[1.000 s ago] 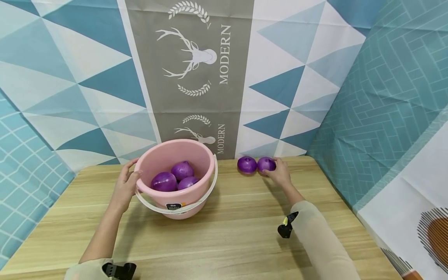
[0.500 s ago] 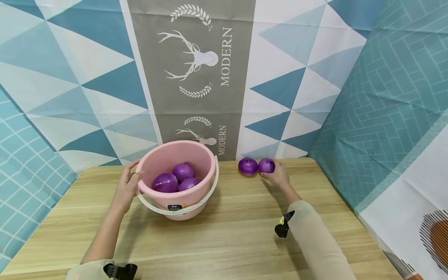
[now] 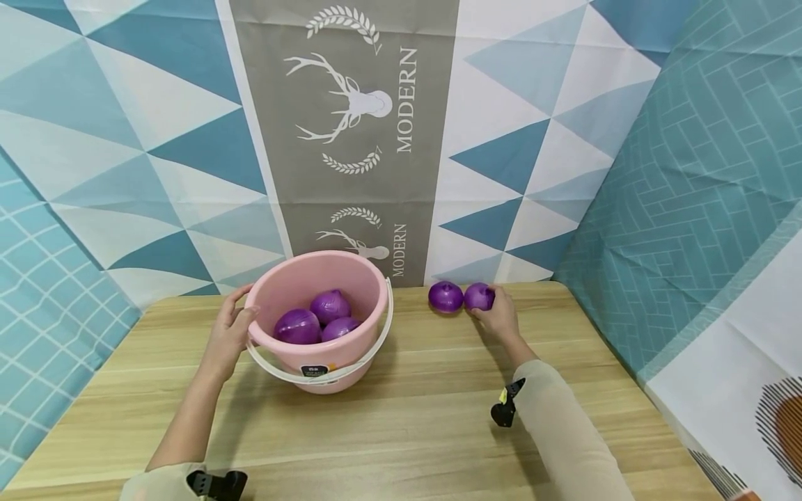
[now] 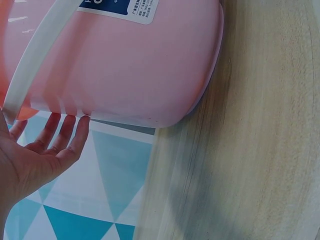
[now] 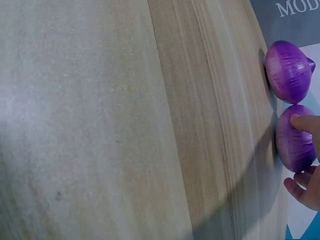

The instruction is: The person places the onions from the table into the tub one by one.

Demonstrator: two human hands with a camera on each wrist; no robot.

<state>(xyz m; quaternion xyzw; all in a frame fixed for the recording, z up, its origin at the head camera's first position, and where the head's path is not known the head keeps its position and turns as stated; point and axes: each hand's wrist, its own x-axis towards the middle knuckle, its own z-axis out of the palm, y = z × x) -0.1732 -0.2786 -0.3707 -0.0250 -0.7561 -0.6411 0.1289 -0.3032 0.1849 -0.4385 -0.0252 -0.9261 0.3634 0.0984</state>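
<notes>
A pink bucket [image 3: 332,269] with a white handle stands left of centre on the table. Inside it lie three purple onions, one at the left [image 3: 297,327], one behind [image 3: 330,306] and one at the right [image 3: 340,329]. My left hand [image 3: 228,332] holds the bucket's left side, thumb over the rim; in the left wrist view its fingertips [image 4: 82,121] touch the outer wall. At the table's back edge, my right hand [image 3: 503,319] grips an onion [image 5: 291,142] between thumb and fingers. A second onion [image 3: 445,297] sits right beside it on the left.
The wooden table [image 3: 426,431] runs back to a patterned cloth wall [image 3: 501,104] just behind the bucket and the two onions. A teal cloth [image 3: 683,195] borders the right side. The bucket's white handle [image 3: 382,334] hangs down over its front.
My right wrist has shifted slightly left while its fingers stay around the onion. The left hand, bucket and other onions keep their places; the head view has tilted a little.
</notes>
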